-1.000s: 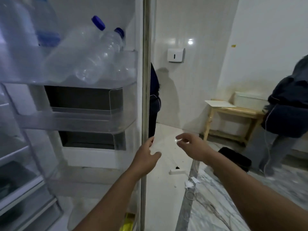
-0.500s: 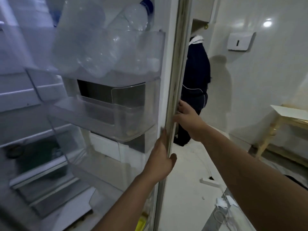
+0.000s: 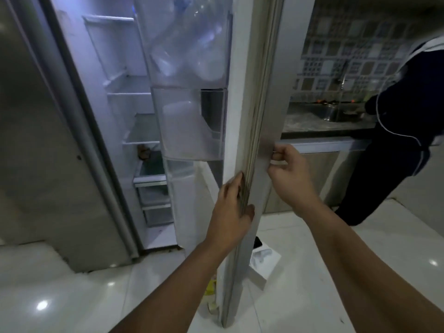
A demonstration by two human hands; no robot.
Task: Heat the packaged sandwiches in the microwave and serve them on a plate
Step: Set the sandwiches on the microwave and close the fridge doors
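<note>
The fridge door (image 3: 247, 116) stands edge-on in the middle of the head view, partly open. My left hand (image 3: 230, 207) presses flat against its inner edge at the seal. My right hand (image 3: 288, 174) is curled around the door's outer edge. Door bins hold clear plastic bottles (image 3: 192, 44). Through the gap the lit fridge interior (image 3: 134, 116) shows glass shelves and drawers. No sandwiches, microwave or plate are in sight.
The grey left fridge door (image 3: 43, 140) is closed. A person in dark clothes (image 3: 403, 131) stands at the right by a counter with a sink (image 3: 336, 111). A white box (image 3: 264, 263) and a yellow item (image 3: 211, 284) lie on the glossy white floor.
The door has swung further toward closing and the view has turned left, showing the fridge interior and the counter. Both hands went from reaching to resting on the door's edge.
</note>
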